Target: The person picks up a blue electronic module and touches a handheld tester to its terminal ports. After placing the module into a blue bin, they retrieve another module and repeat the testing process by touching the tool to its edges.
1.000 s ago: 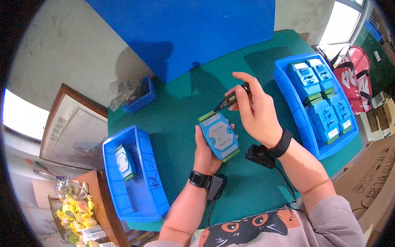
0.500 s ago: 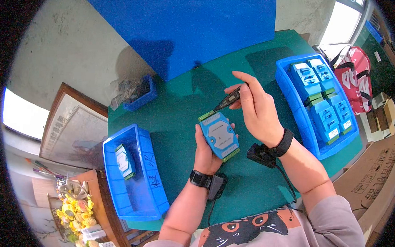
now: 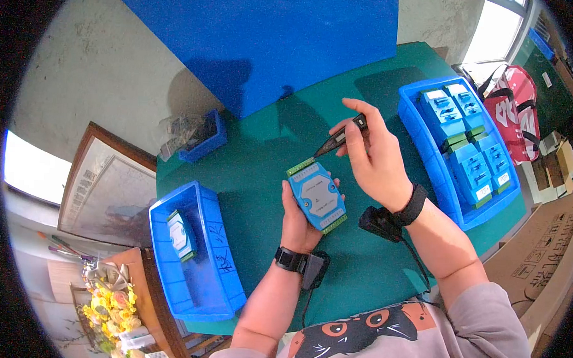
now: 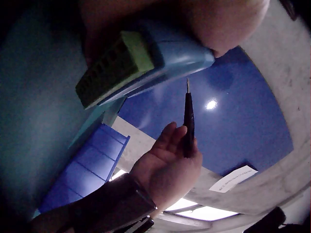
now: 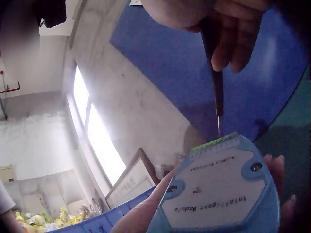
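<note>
My left hand (image 3: 296, 217) grips a blue module (image 3: 315, 196) with green terminal strips on both ends, holding it above the green table (image 3: 255, 159). My right hand (image 3: 372, 153) pinches a thin black screwdriver (image 3: 337, 140), tip pointing at the module's far green terminal strip (image 3: 300, 165). In the left wrist view the screwdriver (image 4: 188, 119) hangs just off the module (image 4: 146, 60). In the right wrist view the screwdriver tip (image 5: 219, 124) sits just above the module's green strip (image 5: 214, 143).
A blue bin (image 3: 427, 136) at the right holds several similar blue modules. A blue bin (image 3: 198, 270) at the left holds one module (image 3: 181, 234). A small blue tray (image 3: 203, 137) stands at the back, in front of a blue backboard (image 3: 260, 39). Cardboard boxes (image 3: 543, 251) lie right.
My right hand has lifted slightly up and right, drawing the screwdriver tip a little away from the module's green strip. The left hand and module stay put.
</note>
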A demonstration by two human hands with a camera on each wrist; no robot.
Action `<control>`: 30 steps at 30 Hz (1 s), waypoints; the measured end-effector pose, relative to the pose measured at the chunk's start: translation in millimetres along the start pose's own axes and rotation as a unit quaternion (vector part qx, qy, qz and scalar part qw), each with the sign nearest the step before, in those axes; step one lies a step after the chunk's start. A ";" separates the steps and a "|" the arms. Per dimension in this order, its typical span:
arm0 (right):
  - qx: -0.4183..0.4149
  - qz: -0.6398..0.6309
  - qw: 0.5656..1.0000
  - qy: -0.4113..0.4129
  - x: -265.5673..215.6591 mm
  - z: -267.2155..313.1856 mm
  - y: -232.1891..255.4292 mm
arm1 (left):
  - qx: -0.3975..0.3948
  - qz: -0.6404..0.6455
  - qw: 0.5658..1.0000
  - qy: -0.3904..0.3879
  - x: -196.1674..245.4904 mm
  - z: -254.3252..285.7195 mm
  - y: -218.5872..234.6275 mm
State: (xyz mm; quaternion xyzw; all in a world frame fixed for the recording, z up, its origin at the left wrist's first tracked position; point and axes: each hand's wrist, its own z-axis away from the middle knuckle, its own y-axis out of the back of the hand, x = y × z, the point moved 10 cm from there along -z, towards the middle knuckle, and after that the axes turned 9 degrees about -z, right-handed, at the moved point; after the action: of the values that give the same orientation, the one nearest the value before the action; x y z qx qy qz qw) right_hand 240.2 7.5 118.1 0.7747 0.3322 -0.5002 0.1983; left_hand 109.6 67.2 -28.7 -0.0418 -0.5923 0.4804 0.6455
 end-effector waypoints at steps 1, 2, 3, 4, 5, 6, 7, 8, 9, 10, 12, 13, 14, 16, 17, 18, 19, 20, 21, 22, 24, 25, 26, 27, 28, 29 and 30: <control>-0.007 0.002 1.000 -0.006 0.6 0.4 -1.0 | 0.000 0.001 1.000 0.001 -0.5 -0.3 0.3; -0.013 0.004 1.000 -0.012 0.8 1.0 -2.1 | -0.001 0.003 1.000 0.002 -1.0 -0.6 0.5; -0.020 0.007 1.000 -0.018 1.4 1.6 -3.4 | -0.001 0.003 1.000 0.002 -1.1 -0.7 0.7; -0.021 0.008 1.000 -0.020 1.9 1.9 -3.9 | -0.001 0.004 1.000 0.002 -1.2 -0.7 0.7; -0.022 0.010 0.999 -0.021 2.7 2.2 -4.5 | -0.002 0.004 1.000 0.002 -1.2 -0.8 0.6; -0.024 0.011 0.999 -0.022 3.4 2.3 -5.2 | 0.000 0.007 1.000 0.002 -1.2 -0.8 0.7; -0.021 0.007 1.000 -0.021 3.3 2.4 -5.3 | 0.002 0.009 1.000 0.003 -1.2 -0.7 0.5; -0.019 0.003 1.000 -0.019 3.2 2.3 -5.6 | 0.004 0.012 1.000 0.003 -1.2 -0.7 0.6; -0.016 0.000 1.000 -0.018 3.2 2.3 -5.5 | 0.004 0.010 1.000 0.005 -1.4 -0.8 0.9; -0.019 0.007 1.000 -0.014 3.1 2.3 -5.8 | 0.003 0.008 1.000 0.006 -1.6 -0.9 1.5; -0.025 0.020 0.999 -0.007 3.0 2.0 -6.0 | 0.005 0.006 1.000 0.007 -1.2 -0.5 1.4; -0.023 0.014 1.000 -0.003 3.4 1.8 -5.9 | 0.007 0.004 1.000 0.006 -0.4 0.3 0.2; -0.020 0.007 1.000 0.002 4.3 1.8 -6.1 | 0.009 0.003 1.000 0.005 0.1 0.7 -0.2; -0.018 0.000 1.000 0.007 4.0 1.9 -6.2 | 0.003 0.003 1.000 0.005 -0.7 -0.3 1.0; -0.018 0.000 1.000 0.007 3.7 2.1 -6.4 | 0.000 0.003 1.000 0.004 -1.0 -0.6 1.3; -0.018 0.000 1.000 0.007 3.4 2.3 -6.5 | 0.001 0.002 1.000 0.003 -0.7 -0.1 0.8; -0.020 0.002 1.000 0.007 2.7 2.6 -6.8 | 0.002 0.001 1.000 0.002 -0.1 0.7 -0.2; -0.022 0.004 1.000 0.006 1.6 2.7 -7.0 | 0.003 0.001 1.000 0.002 0.2 1.2 -0.6; -0.025 0.006 1.000 0.006 0.9 2.7 -7.2 | -0.001 0.008 1.000 0.002 0.2 1.2 -1.3; -0.025 0.005 1.000 0.007 0.4 2.7 -7.2 | -0.005 0.015 1.000 0.002 0.3 1.2 -1.9; -0.027 0.003 1.000 0.009 -0.2 2.6 -7.3 | -0.011 0.021 1.000 0.001 0.6 1.2 -2.5; -0.030 0.003 1.000 0.008 -0.6 2.7 -7.9 | -0.012 0.019 1.000 0.000 0.8 1.2 -2.6; -0.033 0.003 0.999 0.008 -1.3 2.8 -8.6 | -0.014 0.017 1.000 -0.001 1.0 1.2 -2.7; -0.036 0.002 0.999 0.008 -1.6 3.0 -9.2 | -0.013 0.015 1.000 -0.001 1.0 1.2 -2.2; -0.044 0.001 0.999 0.014 -2.7 3.4 -10.9 | -0.012 0.012 1.000 -0.002 0.9 1.1 -1.5; -0.052 -0.001 0.998 0.019 -3.7 3.8 -12.5 | -0.011 0.010 1.000 -0.002 1.0 1.1 -1.0; -0.061 -0.002 0.998 0.025 -4.8 4.2 -14.0 | -0.009 0.010 1.000 -0.002 1.3 1.4 -1.0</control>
State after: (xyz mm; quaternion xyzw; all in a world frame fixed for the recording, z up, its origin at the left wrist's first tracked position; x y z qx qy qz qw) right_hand 226.1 13.1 120.9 0.7726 0.3685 -0.4602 0.2356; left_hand 108.9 66.8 -26.7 -0.0522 -0.5972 0.4815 0.6394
